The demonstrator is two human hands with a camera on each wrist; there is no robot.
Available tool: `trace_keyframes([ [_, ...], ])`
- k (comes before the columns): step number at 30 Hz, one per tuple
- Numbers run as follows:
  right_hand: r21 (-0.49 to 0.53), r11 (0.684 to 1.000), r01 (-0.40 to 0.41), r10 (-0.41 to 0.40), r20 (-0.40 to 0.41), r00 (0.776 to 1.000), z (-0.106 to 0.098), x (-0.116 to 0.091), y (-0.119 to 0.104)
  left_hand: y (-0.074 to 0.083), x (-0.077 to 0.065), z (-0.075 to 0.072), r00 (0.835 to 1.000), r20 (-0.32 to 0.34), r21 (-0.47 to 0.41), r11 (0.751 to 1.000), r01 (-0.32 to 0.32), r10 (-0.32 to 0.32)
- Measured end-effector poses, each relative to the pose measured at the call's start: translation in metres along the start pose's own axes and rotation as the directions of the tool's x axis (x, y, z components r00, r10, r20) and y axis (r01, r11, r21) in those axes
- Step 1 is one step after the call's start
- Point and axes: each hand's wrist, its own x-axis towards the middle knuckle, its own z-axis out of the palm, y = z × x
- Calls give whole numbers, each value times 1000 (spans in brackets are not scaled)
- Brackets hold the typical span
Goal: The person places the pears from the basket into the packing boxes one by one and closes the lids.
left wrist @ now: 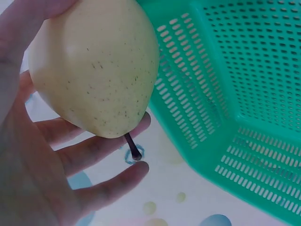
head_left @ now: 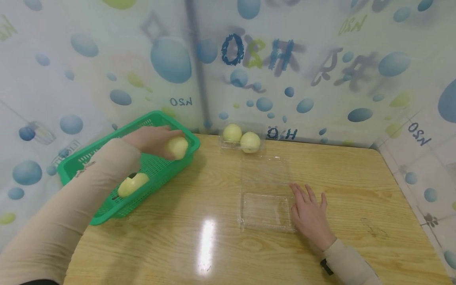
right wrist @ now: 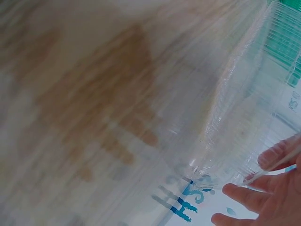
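My left hand [head_left: 151, 140] holds a pale yellow pear [head_left: 178, 147] over the right end of the green basket [head_left: 192, 148]. In the left wrist view, the pear [left wrist: 96, 70] has brown specks and a dark stem pointing down, with the fingers spread behind it. A clear plastic box [head_left: 265, 211] lies with its lid unfolded on the table. At its right edge is my right hand [head_left: 311, 217]. The right wrist view shows the thumb and forefinger of that hand [right wrist: 270, 188] pinching the clear rim. Another pear [head_left: 133, 185] sits in the basket, partly hidden by my left sleeve.
At the back of the wooden table [head_left: 338, 170], against the patterned wall covering [head_left: 317, 71], stands another clear box [head_left: 222, 144] with two pears [head_left: 232, 133] in it. The basket takes up the table's left side.
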Motion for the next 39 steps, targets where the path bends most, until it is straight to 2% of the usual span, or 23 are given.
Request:
trace_keyframes([
  [6, -4, 1000, 0, 0, -1, 1000, 1, 0, 1, 10, 6, 5, 994, -49, 20, 996, -92, 93],
  [12, -7, 1000, -4, 4, 9, 1000, 0, 0, 1, 25, 10, 9, 978, -69, 26, 980, -198, 199],
  [19, -7, 1000, -24, 24, 41, 999, 0, 0, 1, 42, 16, 16, 962, -83, 32, 965, -259, 261],
  [26, -11, 1000, -26, 26, 46, 999, 0, 1, 2, 51, 18, 24, 925, -129, 115, 932, -343, 356],
  [34, -9, 999, -31, 31, 56, 998, 0, 1, 2, 62, 21, 31, 879, -140, 216, 880, -422, 456],
  [39, -8, 999, -35, 36, 67, 997, 0, 1, 1, 73, 24, 35, 853, -122, 257, 847, -466, 507],
])
